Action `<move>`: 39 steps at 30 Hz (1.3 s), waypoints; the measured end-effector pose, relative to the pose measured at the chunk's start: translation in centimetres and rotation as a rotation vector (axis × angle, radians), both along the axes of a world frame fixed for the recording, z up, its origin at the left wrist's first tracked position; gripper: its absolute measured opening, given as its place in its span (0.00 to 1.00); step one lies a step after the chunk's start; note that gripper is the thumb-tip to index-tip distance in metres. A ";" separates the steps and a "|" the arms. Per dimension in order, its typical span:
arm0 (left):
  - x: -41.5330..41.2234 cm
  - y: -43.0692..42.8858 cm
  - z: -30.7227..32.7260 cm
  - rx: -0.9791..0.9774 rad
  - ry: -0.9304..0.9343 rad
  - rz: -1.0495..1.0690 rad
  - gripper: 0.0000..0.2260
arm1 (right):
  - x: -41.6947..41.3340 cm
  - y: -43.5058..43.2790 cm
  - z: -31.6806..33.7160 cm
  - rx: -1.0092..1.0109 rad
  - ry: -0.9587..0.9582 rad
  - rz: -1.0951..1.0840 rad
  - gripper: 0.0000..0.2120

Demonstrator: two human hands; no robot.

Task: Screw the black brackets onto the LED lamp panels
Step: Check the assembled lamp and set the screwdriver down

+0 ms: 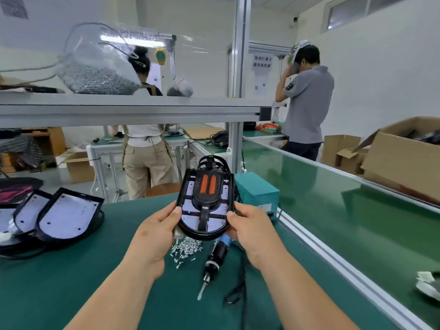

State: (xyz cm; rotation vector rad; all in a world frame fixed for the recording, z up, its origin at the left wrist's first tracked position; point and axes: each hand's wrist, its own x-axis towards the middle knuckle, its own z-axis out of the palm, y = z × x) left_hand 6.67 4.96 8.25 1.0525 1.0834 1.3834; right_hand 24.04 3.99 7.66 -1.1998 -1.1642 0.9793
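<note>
While both hands were up off the green mat (71, 282), the nearest thing was the electric screwdriver (214, 260). It lay just below the right hand (250, 228), bit pointing back toward me and cord looping off beside it. A loose pile of screws (187, 248) sat between the two wrists, under the lamp.

The left hand (157, 228) and the right hand each gripped a side of the LED lamp panel (204, 217), thumbs on the rim and fingers curled underneath. It was held in the air, tilted toward me. The black bracket (207, 189), with two orange strips, sat along the panel's middle.

Just past the right hand was a teal power box (258, 191), partly hidden by the panel. Out to the left of the left hand, a stack of panels (69, 213) lay overlapping on the mat.

As for containers, on the shelf above and beyond the left hand slumped a clear bag (95, 55) with a heap of screws in the bottom. Far right of the right hand, across the green conveyor (333, 210), was an open cardboard box (404, 163) with something dark inside, couldn't tell what. Two people stood at benches further back.
</note>
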 end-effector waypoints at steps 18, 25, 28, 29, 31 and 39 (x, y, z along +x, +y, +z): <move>27.4 -3.4 -1.2 -0.111 0.063 -0.569 0.12 | 20.4 -13.7 -2.0 -0.076 0.136 -0.696 0.14; 32.7 -2.6 -2.2 -0.153 0.136 -0.594 0.13 | 22.3 -12.4 -3.9 -0.129 0.173 -0.833 0.14; 33.8 -1.7 -2.2 -0.135 0.206 -0.587 0.12 | 22.3 -11.4 -4.0 -0.120 0.194 -0.819 0.15; 34.1 -1.3 -2.2 -0.135 0.215 -0.580 0.12 | 22.3 -11.0 -4.0 -0.122 0.208 -0.817 0.16; 34.7 -0.6 -2.5 -0.140 0.217 -0.568 0.12 | 22.4 -10.4 -4.0 -0.129 0.247 -0.814 0.17; 37.4 0.8 -4.6 -0.191 0.288 -0.636 0.16 | 22.8 -10.0 -4.4 -0.172 0.328 -0.863 0.20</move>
